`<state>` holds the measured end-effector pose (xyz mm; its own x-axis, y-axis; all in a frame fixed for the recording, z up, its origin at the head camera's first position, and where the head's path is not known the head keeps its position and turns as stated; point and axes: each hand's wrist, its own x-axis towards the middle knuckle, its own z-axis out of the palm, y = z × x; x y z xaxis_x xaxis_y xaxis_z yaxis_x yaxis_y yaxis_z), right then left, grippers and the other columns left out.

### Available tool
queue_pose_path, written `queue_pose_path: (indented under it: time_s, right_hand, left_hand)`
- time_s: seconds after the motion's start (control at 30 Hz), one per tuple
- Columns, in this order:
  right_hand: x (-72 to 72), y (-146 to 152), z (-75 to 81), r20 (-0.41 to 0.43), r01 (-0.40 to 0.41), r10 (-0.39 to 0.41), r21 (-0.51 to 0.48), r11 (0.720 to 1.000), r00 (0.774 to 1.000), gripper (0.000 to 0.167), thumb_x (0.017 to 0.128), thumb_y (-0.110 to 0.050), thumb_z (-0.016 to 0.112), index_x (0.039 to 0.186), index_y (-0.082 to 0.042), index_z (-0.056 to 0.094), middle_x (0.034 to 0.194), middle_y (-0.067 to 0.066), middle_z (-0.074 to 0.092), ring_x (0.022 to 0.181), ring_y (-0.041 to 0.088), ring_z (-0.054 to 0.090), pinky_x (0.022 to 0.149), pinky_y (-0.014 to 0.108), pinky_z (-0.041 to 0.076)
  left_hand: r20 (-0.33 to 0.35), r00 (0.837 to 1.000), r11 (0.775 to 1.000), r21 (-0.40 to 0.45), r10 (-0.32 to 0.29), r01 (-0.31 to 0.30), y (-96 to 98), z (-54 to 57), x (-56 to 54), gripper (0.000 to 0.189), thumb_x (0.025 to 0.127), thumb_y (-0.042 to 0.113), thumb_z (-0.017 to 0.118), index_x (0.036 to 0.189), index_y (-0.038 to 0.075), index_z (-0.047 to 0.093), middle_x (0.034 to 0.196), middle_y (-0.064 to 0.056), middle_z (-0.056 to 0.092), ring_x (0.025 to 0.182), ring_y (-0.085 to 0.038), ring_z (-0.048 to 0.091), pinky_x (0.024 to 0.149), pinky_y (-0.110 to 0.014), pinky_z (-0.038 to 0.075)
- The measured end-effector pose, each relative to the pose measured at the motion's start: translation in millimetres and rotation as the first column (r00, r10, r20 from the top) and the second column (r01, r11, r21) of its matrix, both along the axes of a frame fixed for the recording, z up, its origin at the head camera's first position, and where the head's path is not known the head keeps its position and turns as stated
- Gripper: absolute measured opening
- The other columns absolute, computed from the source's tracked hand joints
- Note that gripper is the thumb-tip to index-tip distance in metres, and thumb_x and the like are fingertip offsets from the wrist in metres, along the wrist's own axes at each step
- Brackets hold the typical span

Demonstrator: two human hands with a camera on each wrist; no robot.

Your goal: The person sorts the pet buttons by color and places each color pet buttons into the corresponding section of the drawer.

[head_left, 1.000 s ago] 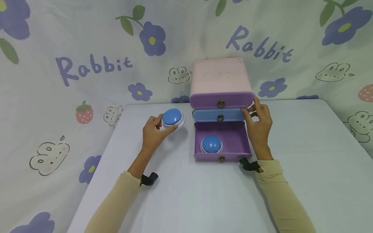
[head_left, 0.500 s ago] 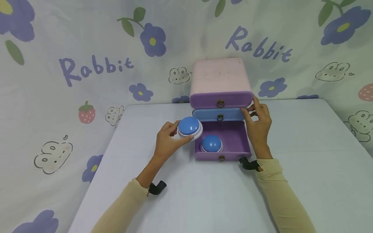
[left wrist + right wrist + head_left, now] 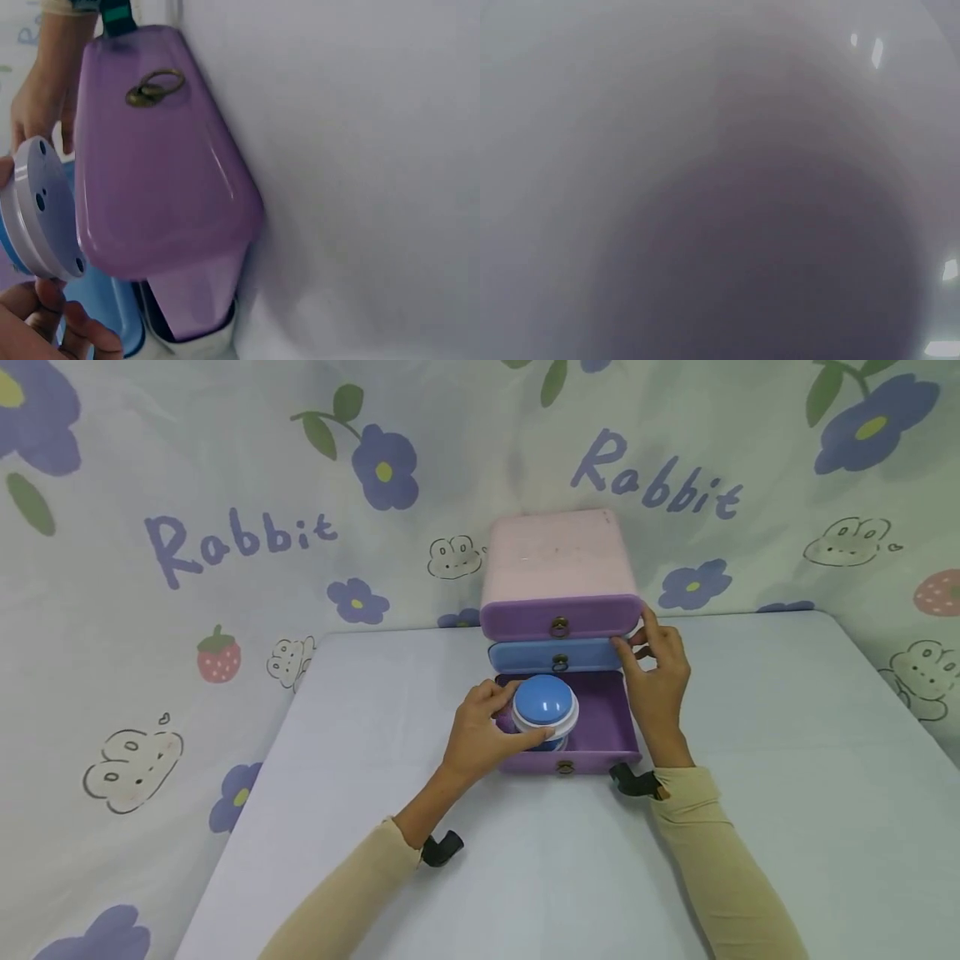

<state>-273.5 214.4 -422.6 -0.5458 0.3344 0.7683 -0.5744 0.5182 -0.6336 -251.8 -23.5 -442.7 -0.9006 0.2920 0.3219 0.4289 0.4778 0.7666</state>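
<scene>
In the head view my left hand [image 3: 483,739] pinches a round push button [image 3: 543,700] with a blue dome and white base between thumb and fingers. It is held above the pulled-out bottom purple drawer [image 3: 606,714]. Beneath it a second blue button [image 3: 553,745] in that drawer is mostly covered. The left wrist view shows the held button's pale underside [image 3: 52,202], with small round holes, beside the drawer front [image 3: 161,165]. My right hand [image 3: 657,685] grips the right edge of the pink drawer cabinet [image 3: 558,556], its thumb at the blue middle drawer [image 3: 543,657].
Ring pulls hang on the drawer fronts, including the purple top drawer [image 3: 517,619]. A white tabletop [image 3: 390,710] surrounds the cabinet. Behind stands a patterned curtain [image 3: 262,460]. The right wrist view is a dark blur with nothing recognizable.
My left hand has carried the button rightward from beside the cabinet to above the open bottom drawer, over the other button. My right hand keeps its place at the cabinet's edge.
</scene>
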Motion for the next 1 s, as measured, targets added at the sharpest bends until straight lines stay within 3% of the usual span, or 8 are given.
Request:
queue_pose_path:
  time_s: [0.2,0.6,0.83,1.0]
  right_hand:
    - [1.7,-1,0.8,0.011,-0.004,0.004,-0.009,1.0,1.0,0.053,0.083,0.014,0.073,0.134,0.008,0.058,0.091,0.031,0.053,0.086,0.039,0.052,0.076,0.019,0.043]
    - [0.8,-1,-1.1,0.006,-0.009,0.009,-0.016,1.0,1.0,0.053,0.082,0.016,0.073,0.132,0.009,0.059,0.092,0.029,0.053,0.086,0.037,0.052,0.075,0.019,0.044]
    - [-0.3,0,-4.0,0.001,0.01,-0.01,-0.017,1.0,1.0,0.054,0.08,0.016,0.074,0.131,0.009,0.06,0.091,0.027,0.054,0.085,0.035,0.052,0.075,0.018,0.044]
    - [-1.3,3,-2.3,-0.005,0.009,-0.009,-0.018,1.0,1.0,0.054,0.079,0.017,0.074,0.131,0.01,0.06,0.091,0.027,0.054,0.085,0.034,0.052,0.075,0.017,0.043]
  left_hand:
    - [-0.042,0.999,0.999,-0.044,-0.025,0.024,19.3,-2.5,1.5,0.073,0.069,0.046,0.091,0.131,0.015,0.068,0.088,-0.001,0.044,0.089,-0.021,0.048,0.073,-0.031,0.04]
    - [-0.085,0.996,0.991,-0.133,-0.012,0.001,48.3,-9.6,-0.3,0.08,0.069,0.05,0.089,0.134,0.012,0.065,0.09,0.002,0.044,0.091,-0.015,0.042,0.076,-0.032,0.039]
    - [-0.254,0.965,0.935,-0.353,-0.064,-0.031,54.8,-7.2,-1.0,0.093,0.07,0.063,0.082,0.142,0.011,0.057,0.1,0.003,0.052,0.09,-0.017,0.044,0.076,-0.035,0.037]
    - [-0.246,0.965,0.971,-0.238,-0.091,0.031,42.8,-7.5,2.2,0.067,0.076,0.047,0.086,0.129,0.01,0.069,0.091,0.0,0.055,0.087,-0.016,0.044,0.079,-0.035,0.037]
